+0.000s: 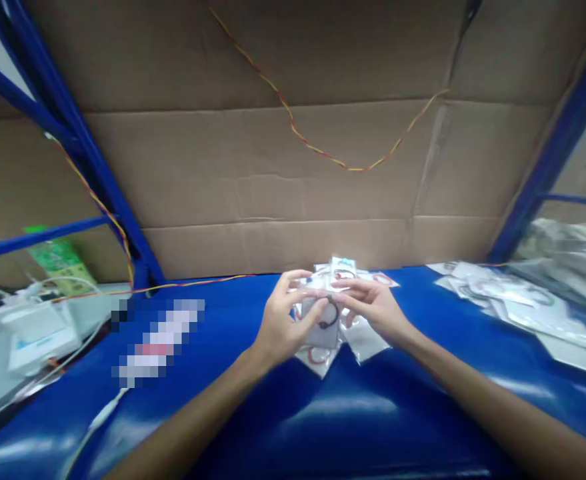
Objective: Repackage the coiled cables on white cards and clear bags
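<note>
A clear packet with a dark loop sits above the blue table, its long axis running away from the person toward the cardboard wall. The left hand pinches it; the right hand's fingertips meet its far edge, their grip unclear. Other packets lie beneath and around.

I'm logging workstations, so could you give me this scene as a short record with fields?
Left hand: thumb lying on a small packet
Right hand: fingertips at the packet's upper right; grip unclear
Dark loop: at the packet; inside or on top unclear
Around the hands: more packets
Surface: blue tabletop
Right side: packet pile
Behind: cardboard panel, red-yellow wire hanging across it
</note>
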The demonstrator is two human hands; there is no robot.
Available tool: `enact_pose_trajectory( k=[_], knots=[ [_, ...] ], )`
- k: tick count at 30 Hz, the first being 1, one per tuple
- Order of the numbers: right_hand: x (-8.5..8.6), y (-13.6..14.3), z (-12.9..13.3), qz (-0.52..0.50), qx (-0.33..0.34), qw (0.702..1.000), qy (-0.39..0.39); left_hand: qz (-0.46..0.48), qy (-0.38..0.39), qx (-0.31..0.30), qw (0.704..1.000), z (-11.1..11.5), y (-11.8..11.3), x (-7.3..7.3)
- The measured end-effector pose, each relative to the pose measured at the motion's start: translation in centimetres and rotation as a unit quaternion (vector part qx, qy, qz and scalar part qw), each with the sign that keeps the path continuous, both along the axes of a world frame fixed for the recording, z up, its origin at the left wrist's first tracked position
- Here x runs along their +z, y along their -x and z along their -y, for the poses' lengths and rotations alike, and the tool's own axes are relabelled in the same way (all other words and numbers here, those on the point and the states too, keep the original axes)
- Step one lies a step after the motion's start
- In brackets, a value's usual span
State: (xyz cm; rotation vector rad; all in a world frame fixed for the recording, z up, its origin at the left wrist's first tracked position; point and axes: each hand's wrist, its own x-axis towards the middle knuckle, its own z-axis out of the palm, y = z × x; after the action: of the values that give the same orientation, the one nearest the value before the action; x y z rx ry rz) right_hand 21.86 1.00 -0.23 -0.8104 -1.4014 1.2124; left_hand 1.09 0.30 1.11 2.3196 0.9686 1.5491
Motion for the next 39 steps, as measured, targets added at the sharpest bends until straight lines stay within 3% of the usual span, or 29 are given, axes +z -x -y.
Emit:
enact_pose_trajectory(
  k=[10, 14, 22, 27, 33, 39],
  knots=[
    [0.1, -0.1, 0.1, 0.031, 0.001, 0.999, -0.022, 0.044, 0.103, 0.056, 0.992, -0.6, 0.3, 0.1],
    [0.3, -0.1, 0.5, 0.017, -0.003, 0.999, -0.043, 0.114, 0.139, 0.029, 0.983, -0.9, 0.1, -0.1],
    [0.5, 0.0, 0.7, 0.019, -0.025, 0.996, -0.078, 0.259, 0.26, -0.073, 0.927, -1.6, -0.1, -0.4],
    [0.0, 0.0, 0.6, 0.041, -0.023, 0.995, -0.094, 0.261, 0.241, -0.073, 0.932, -1.8, 0.2, -0.3],
    [-0.4, -0.2, 0.2, 0.091, -0.076, 0.99, -0.082, 0.175, 0.234, -0.06, 0.954, -1.9, 0.6, -0.4],
    [-0.2, -0.2, 0.4, 0.109, -0.075, 0.987, -0.09, 0.125, 0.246, -0.053, 0.96, -2.0, 0.9, -0.4]
  ],
)
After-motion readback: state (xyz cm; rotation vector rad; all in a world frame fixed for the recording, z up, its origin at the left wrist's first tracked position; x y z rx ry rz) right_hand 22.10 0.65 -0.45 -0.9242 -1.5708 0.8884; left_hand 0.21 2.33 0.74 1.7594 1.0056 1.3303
